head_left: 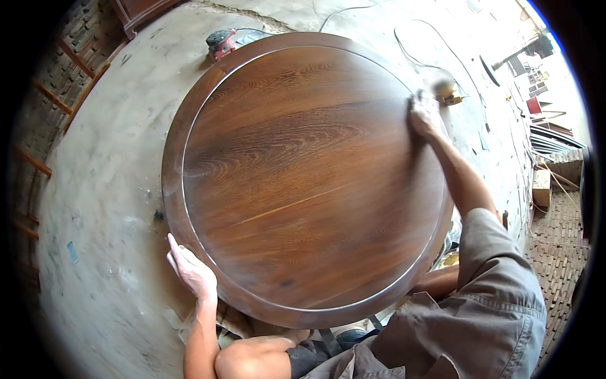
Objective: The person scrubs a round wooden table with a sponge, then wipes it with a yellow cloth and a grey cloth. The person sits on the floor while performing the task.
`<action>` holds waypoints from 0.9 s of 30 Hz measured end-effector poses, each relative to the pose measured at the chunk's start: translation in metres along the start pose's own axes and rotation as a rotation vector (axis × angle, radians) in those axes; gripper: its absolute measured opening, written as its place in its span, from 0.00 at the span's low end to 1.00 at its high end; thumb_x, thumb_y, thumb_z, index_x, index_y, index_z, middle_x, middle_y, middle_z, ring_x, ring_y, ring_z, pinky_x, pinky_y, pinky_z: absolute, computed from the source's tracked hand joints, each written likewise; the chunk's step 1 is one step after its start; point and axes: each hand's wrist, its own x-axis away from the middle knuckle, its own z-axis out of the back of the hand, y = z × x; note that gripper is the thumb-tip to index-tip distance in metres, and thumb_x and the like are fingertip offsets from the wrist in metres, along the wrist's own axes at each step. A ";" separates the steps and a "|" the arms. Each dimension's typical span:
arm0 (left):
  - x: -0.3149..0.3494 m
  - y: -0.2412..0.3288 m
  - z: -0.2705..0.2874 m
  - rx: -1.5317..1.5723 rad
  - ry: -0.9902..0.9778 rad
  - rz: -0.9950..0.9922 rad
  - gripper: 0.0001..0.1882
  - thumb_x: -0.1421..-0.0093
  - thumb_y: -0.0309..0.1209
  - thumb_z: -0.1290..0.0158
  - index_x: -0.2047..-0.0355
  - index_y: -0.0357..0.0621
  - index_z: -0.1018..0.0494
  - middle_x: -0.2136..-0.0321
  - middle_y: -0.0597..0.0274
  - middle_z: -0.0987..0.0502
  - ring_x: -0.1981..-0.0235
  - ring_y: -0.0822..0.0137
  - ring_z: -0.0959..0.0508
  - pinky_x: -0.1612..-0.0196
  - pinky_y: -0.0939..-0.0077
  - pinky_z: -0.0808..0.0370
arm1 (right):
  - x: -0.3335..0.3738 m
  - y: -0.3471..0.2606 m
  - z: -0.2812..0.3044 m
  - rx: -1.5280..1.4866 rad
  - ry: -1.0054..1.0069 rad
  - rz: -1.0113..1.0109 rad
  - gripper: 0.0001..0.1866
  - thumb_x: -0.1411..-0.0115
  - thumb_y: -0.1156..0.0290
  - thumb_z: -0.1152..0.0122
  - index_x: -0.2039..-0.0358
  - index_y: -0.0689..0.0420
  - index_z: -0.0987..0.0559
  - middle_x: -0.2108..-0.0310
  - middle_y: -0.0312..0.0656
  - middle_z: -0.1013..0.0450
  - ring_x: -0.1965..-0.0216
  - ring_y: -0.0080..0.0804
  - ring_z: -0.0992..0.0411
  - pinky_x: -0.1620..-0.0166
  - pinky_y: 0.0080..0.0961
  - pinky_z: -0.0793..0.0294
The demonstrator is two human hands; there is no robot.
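A large round brown wooden tabletop (297,189) fills the middle of the head view, with a pale ring line inside its rim and a light streak across the grain. My left hand (192,271), dusted white, rests against the tabletop's near-left edge, fingers stretched out and holding nothing. Across on the far right, my right hand (426,115) lies on the tabletop near its rim. Motion smears those fingers, and whether anything is under them cannot be made out.
A red and dark power sander (219,44) sits on the floor beyond the far-left rim. Past my right hand lies a yellowish tool (451,100) beside a blurred round shape. Cords (435,63) trail over the concrete floor. A brick wall and wooden furniture stand at left.
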 end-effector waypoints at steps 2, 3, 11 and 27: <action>0.001 0.005 -0.003 0.004 0.010 0.001 0.22 0.29 0.30 0.65 0.36 0.38 0.40 0.51 0.40 0.31 0.52 0.46 0.28 0.49 0.57 0.31 | 0.003 0.001 0.003 0.075 0.071 -0.158 0.25 0.30 0.59 0.62 0.49 0.69 0.27 0.44 0.72 0.37 0.40 0.71 0.41 0.37 0.60 0.45; 0.002 0.000 0.003 -0.016 0.011 0.014 0.22 0.29 0.29 0.65 0.36 0.38 0.40 0.51 0.39 0.31 0.53 0.46 0.28 0.49 0.57 0.31 | 0.003 -0.048 0.039 -0.231 0.049 -0.163 0.26 0.30 0.59 0.61 0.50 0.71 0.27 0.48 0.74 0.34 0.42 0.71 0.39 0.41 0.62 0.40; 0.002 -0.009 -0.005 -0.023 0.046 -0.080 0.22 0.29 0.30 0.64 0.39 0.32 0.37 0.54 0.38 0.30 0.56 0.44 0.28 0.50 0.55 0.31 | 0.048 -0.488 0.210 -0.771 0.129 0.503 0.36 0.35 0.53 0.58 0.37 0.73 0.40 0.32 0.64 0.51 0.30 0.58 0.55 0.29 0.50 0.62; -0.003 -0.009 -0.002 -0.082 0.086 -0.068 0.24 0.32 0.31 0.58 0.40 0.27 0.40 0.48 0.32 0.33 0.45 0.40 0.33 0.40 0.49 0.39 | 0.084 -0.008 0.002 -0.072 0.130 -0.065 0.27 0.32 0.62 0.63 0.42 0.72 0.35 0.38 0.68 0.43 0.34 0.64 0.47 0.32 0.52 0.52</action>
